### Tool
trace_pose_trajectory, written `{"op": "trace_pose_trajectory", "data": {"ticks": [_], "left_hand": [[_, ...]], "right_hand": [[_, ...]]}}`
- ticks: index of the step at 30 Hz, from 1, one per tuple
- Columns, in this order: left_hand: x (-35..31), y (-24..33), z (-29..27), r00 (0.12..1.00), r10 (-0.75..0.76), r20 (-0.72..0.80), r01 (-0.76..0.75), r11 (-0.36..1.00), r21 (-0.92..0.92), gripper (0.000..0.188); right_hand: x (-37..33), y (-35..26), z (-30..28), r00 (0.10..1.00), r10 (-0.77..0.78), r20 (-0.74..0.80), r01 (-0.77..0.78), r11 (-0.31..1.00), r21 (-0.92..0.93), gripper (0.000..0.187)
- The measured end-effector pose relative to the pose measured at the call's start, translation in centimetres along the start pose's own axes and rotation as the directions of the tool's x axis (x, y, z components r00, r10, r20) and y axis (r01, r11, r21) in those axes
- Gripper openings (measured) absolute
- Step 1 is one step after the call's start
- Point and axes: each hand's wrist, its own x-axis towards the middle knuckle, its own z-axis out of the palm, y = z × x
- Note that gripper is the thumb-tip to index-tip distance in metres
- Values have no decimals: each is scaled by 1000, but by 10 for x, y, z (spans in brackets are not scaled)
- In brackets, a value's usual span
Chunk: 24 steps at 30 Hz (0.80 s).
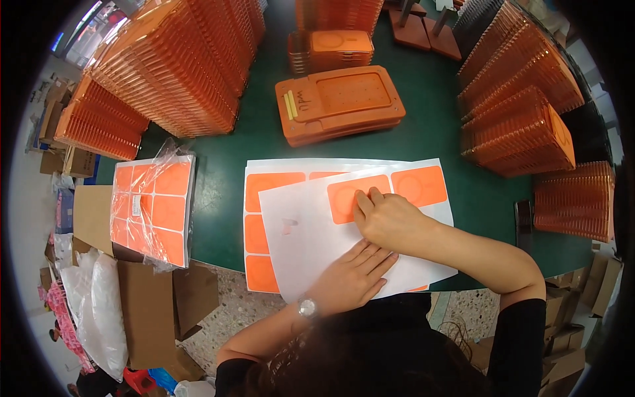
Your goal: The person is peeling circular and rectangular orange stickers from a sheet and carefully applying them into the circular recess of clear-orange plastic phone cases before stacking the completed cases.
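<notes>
We cannot make out whether the right hand (387, 215) pinches anything: its fingers are bunched, their tips bent down over an orange sticker (342, 208), and the hand covers that sticker's right part. A second sticker (423, 184) lies just beyond it, to the right. Both are on the white sheet (297, 255) under the hands. The left hand (350, 276), fingers spread and holding nothing we can see, presses flat on this sheet, nearer the body. The sheet hides most of the sticker sheets (261, 231) beneath, which show mainly left of the hands.

Ahead of the right hand we see an orange tray (357, 99) on the green bench (221, 198). Left of the left hand is a wrapped packet (159, 215), its plastic glaring. Tall orange stacks (172, 66) stand far ahead and left, cut off above; more stacks (516, 132) stand right, beside a dark slab (524, 221) we cannot identify.
</notes>
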Motion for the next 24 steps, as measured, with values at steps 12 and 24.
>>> {"op": "trace_pose_trajectory", "data": {"ticks": [12,24], "left_hand": [[3,-2,-5,1000,-14,-1,14,999,-30,48],[8,-9,-32,999,15,-36,-23,970,-242,48]], "right_hand": [[7,-2,-1,991,131,-35,-120,966,228,16],[77,154,-103,892,313,-327,-283,949,135,9]]}}
